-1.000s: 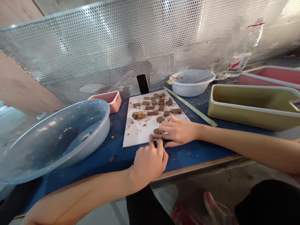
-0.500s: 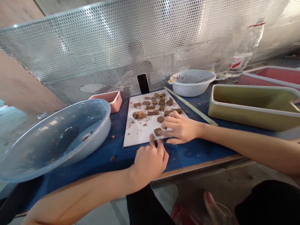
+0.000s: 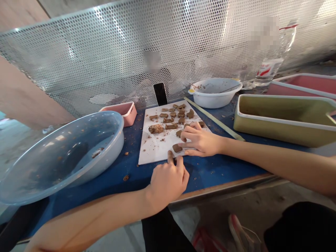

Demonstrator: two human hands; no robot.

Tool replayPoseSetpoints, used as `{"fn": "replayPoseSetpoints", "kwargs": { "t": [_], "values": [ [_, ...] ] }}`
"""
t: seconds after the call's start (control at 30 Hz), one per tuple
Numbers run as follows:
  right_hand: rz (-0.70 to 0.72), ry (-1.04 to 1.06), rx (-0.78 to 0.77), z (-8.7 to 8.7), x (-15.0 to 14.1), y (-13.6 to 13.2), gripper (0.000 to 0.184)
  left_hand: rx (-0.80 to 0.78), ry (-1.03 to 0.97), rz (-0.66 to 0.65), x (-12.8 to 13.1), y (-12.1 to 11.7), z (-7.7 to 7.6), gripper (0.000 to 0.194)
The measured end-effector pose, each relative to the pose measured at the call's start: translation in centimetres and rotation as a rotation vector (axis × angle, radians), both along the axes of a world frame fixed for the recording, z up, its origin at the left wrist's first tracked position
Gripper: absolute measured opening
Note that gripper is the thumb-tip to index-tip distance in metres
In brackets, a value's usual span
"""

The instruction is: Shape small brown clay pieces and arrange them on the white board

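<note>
In the head view, a flat, rounded brown piece [image 3: 177, 148] lies near the front edge of the white board [image 3: 147, 152], at the centre of the frame, just below its middle. The right hand [image 3: 201, 141] reaches in from the right, its grip loosely spread with bent fingers. One fingertip is at the piece's right side, touching or just beside it, and nothing is visibly pinched. The left hand [image 3: 168, 178], at the lower centre, has its index finger extended to the board's front edge and the others folded; I cannot tell whether its grip pinches anything.

More brown pieces [image 3: 171, 126] sit farther up the board, beside a rough, mottled lump [image 3: 155, 129] with crumbs around it. The board lies on the blue surface [image 3: 131, 147], between the big blue basin [image 3: 119, 140] at left and a pale strip [image 3: 215, 120] at right.

The piece looks like damp clay, probably light but dense for its size, soft enough to dent and a little tacky rather than slippery. Thin edges might crumble or smear. The best hold would be low on two opposite sides, with flat finger pads and light pressure, easing it off the board rather than pinching its top.
</note>
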State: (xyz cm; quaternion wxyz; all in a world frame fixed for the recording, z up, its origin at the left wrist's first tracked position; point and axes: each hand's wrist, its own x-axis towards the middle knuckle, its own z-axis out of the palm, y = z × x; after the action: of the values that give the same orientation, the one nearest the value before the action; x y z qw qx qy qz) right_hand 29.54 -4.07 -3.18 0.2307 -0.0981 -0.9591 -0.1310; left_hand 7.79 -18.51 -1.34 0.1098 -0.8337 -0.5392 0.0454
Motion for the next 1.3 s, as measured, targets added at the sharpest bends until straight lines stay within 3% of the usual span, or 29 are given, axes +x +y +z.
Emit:
{"fn": "replayPoseSetpoints", "kwargs": {
  "t": [0.33,0.53,0.7,0.9,1.3],
  "values": [
    [0.016,0.091,-0.071,0.06,0.12,0.11,0.055,-0.006,0.014,0.008,0.12,-0.04,0.28,0.049],
    [0.04,0.08,-0.03,0.35,0.28,0.02,0.05,-0.009,-0.002,0.001,0.07,-0.08,0.24,0.049],
    [0.051,0.066,-0.095,0.38,0.35,0.15,0.043,0.008,0.008,-0.004,0.04,0.02,0.15,0.048],
    [0.027,0.098,-0.299,0.32,0.46,0.47,0.044,0.009,-0.005,-0.009,-0.01,0.03,0.09,0.046],
    [0.054,0.105,-0.327,0.44,0.62,0.63,0.042,-0.002,-0.003,-0.009,-0.02,0.02,-0.02,0.047]
  ]
}}
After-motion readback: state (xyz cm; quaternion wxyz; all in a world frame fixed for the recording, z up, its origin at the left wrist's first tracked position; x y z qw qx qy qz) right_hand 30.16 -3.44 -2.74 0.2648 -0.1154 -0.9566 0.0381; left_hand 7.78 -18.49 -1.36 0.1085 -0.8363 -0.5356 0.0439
